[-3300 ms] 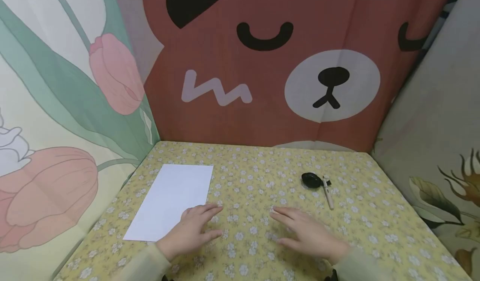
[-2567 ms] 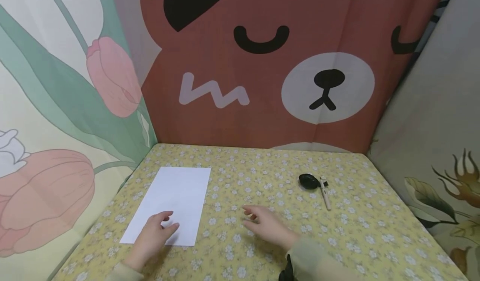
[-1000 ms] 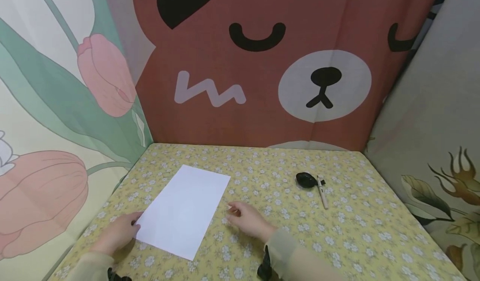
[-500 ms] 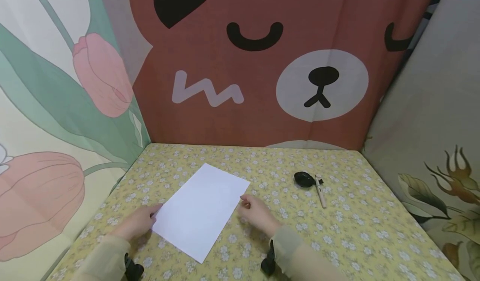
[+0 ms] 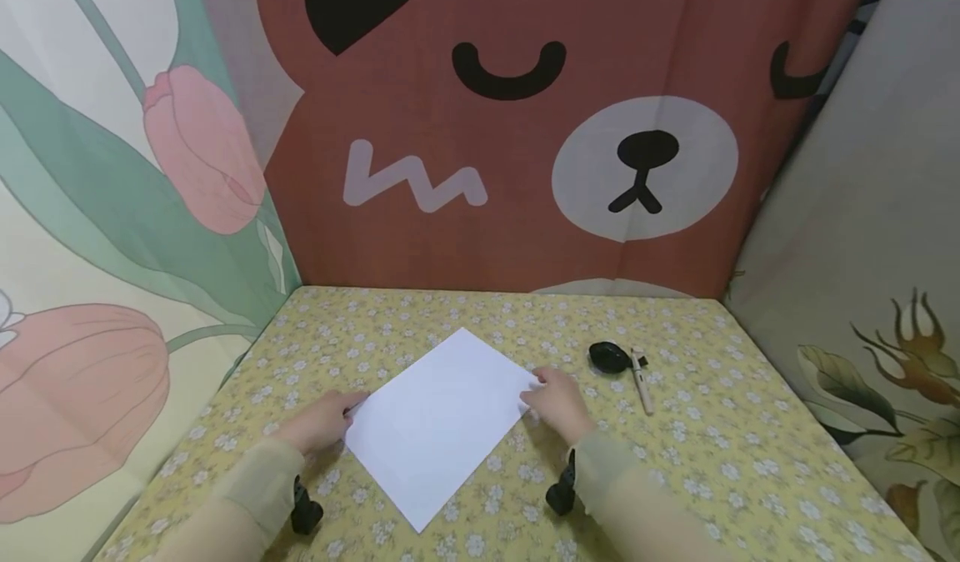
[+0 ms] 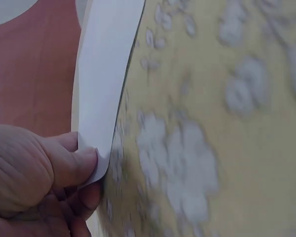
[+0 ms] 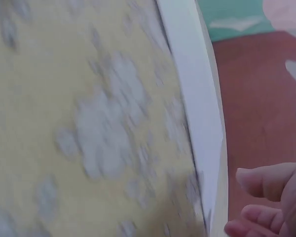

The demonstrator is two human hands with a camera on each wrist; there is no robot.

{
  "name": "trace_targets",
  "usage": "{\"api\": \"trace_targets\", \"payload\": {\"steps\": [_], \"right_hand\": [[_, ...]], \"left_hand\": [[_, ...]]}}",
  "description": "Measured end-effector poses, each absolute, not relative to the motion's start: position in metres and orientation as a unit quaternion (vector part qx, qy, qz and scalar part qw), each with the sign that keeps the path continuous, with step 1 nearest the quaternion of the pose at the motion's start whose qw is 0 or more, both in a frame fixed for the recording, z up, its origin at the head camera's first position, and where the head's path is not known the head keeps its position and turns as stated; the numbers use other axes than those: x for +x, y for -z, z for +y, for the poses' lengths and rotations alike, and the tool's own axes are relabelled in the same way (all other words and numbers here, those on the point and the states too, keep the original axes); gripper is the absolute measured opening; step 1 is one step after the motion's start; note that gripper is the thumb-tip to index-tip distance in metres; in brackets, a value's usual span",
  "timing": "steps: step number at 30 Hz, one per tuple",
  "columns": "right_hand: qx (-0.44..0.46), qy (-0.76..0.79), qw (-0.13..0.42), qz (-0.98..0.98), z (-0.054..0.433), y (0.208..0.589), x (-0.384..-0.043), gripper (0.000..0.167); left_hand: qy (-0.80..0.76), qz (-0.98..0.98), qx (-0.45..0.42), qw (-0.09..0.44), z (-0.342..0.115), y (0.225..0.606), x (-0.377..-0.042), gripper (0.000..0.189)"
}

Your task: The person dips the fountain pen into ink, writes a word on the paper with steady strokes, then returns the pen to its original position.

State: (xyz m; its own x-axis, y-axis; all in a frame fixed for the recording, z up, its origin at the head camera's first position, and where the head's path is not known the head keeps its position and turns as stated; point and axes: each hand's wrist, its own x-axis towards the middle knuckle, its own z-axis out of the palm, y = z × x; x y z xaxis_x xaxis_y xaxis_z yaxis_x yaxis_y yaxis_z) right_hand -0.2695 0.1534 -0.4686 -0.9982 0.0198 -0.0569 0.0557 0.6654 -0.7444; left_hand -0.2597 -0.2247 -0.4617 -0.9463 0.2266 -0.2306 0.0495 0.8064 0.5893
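A blank white sheet of paper [image 5: 442, 429] lies turned cornerwise on the table in front of me. My left hand [image 5: 318, 420] pinches its left corner; in the left wrist view the thumb [image 6: 86, 165] presses on top with fingers curled beneath. At the right corner is my right hand [image 5: 561, 403], overlapping the sheet in the head view. The right wrist view shows the right thumb [image 7: 259, 181] and fingers parted, close beside the paper's edge [image 7: 200, 98], with no paper between them.
A yellow floral cloth [image 5: 720, 429] covers the table. To the right lie a black rounded object [image 5: 609, 358] and a beige pen-like stick [image 5: 642, 388]. Printed fabric, with a brown bear [image 5: 420, 245] at the back, encloses the table on three sides.
Both hands start apart over the table. The left hand takes the paper's near left corner, and the sheet slides right and turns cornerwise. The right hand moves up to its right corner.
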Motion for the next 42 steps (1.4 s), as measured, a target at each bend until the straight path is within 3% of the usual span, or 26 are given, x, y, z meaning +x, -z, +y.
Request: {"api": "trace_targets", "payload": {"steps": [16,23,29,37,42], "right_hand": [[0.091,0.388,0.036,0.916,0.192,0.479,-0.277,0.058],[0.085,0.345,0.017,0.935,0.198,0.484,-0.278,0.048],[0.055,0.372,0.037,0.926,0.208,0.479,-0.275,0.042],[0.021,0.419,0.031,0.907,0.223,0.476,-0.265,0.01],[0.026,0.441,0.06,0.895,0.225,0.476,-0.258,0.013]], "left_hand": [[-0.234,0.956,0.113,0.139,-0.182,0.463,-0.28,0.047],[-0.203,0.963,0.121,0.127,-0.179,0.464,-0.282,0.047],[-0.199,0.963,0.124,0.131,-0.176,0.462,-0.285,0.048],[-0.196,0.964,0.125,0.129,-0.171,0.462,-0.292,0.05],[-0.174,0.97,0.135,0.102,-0.17,0.465,-0.294,0.047]]}}
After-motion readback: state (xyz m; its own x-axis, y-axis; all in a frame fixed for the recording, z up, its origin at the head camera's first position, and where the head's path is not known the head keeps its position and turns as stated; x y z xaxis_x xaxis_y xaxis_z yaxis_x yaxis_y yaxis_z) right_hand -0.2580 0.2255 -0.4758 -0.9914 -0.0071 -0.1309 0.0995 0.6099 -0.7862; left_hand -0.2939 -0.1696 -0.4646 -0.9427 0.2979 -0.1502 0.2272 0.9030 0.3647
